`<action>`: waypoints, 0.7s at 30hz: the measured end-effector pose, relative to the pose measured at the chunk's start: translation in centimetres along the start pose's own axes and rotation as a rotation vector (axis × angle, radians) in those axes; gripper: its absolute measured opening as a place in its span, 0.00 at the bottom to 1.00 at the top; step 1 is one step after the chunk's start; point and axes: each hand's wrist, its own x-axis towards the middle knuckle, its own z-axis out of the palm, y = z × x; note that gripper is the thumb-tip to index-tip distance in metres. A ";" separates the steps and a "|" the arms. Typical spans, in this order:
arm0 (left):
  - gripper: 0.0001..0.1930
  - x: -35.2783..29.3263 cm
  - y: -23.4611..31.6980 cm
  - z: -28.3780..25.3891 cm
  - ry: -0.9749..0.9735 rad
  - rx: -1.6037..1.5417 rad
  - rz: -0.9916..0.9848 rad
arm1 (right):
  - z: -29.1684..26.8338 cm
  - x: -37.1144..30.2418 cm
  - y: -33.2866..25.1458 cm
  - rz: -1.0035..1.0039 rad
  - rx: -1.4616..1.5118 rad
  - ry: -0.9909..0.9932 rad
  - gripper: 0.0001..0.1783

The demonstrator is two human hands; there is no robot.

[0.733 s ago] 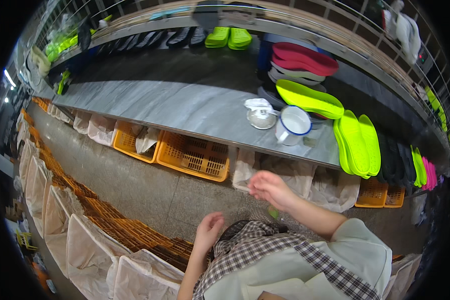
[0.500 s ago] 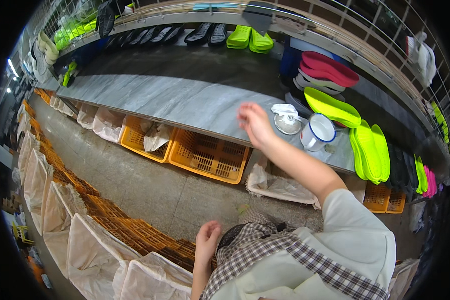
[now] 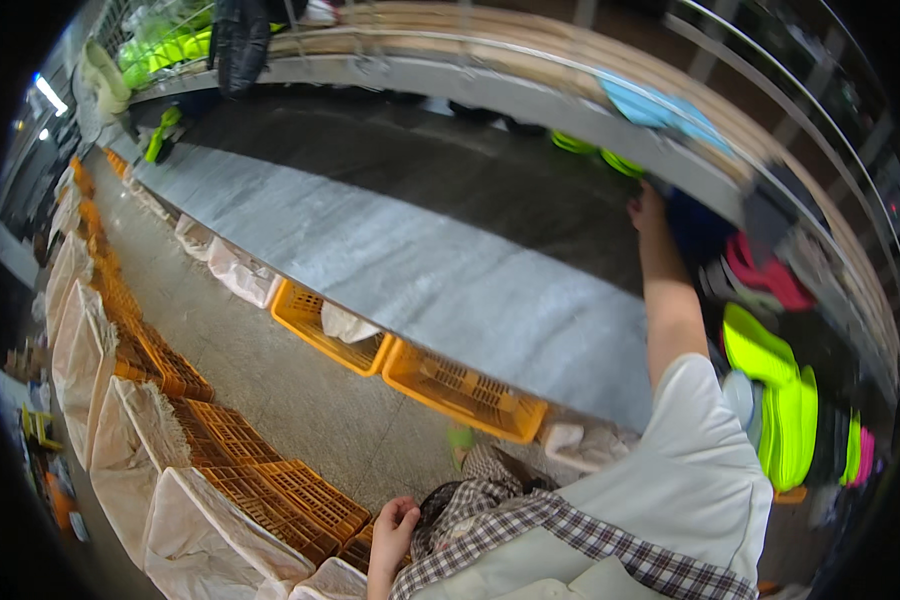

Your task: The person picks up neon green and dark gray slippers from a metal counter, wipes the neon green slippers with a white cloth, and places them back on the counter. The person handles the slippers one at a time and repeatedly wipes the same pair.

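My right arm stretches over the bench to its back edge. There my right hand [image 3: 647,207] is at the near end of a neon yellow-green shoe sole [image 3: 622,163], one of a pair partly hidden under the overhanging shelf. Blur and the hand's angle hide whether its fingers grip the sole. Low beside my checked apron [image 3: 490,535], my left hand [image 3: 395,530] hangs with its fingers curled in and nothing visible in them. To the right of my arm stand more neon soles [image 3: 788,425], with a red sole [image 3: 765,272] on a pile behind them.
A grey marbled bench [image 3: 400,260] runs across the view. Beneath it sit yellow plastic crates [image 3: 465,390]. Along the left, brown crates [image 3: 270,500] and cloth-lined bins [image 3: 185,540] line the aisle. A wire-railed shelf [image 3: 470,75] overhangs the bench's back; a light-blue sheet [image 3: 665,108] lies on it.
My right hand has moved from above the bench's front, near the white mug, to the neon soles at the back. The view has swung to the right. My left hand stays low, its fingers still curled.
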 end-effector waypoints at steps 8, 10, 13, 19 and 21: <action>0.16 6.2 5.3 -1.6 -0.050 0.291 0.029 | 3.3 9.3 0.5 0.027 0.188 -0.052 0.18; 0.17 7.0 5.9 -2.1 -0.101 0.336 0.027 | 4.2 10.1 0.4 0.041 0.225 -0.065 0.17; 0.18 8.0 6.3 -2.8 -0.141 0.454 0.075 | 5.1 10.2 0.1 0.062 0.277 -0.110 0.15; 0.20 10.5 8.3 -4.4 -0.278 0.650 0.200 | 4.4 2.8 -1.4 0.161 0.432 -0.365 0.13; 0.20 11.8 9.5 -5.0 -0.314 0.729 0.291 | 2.9 -3.0 -2.1 0.233 0.477 -0.474 0.13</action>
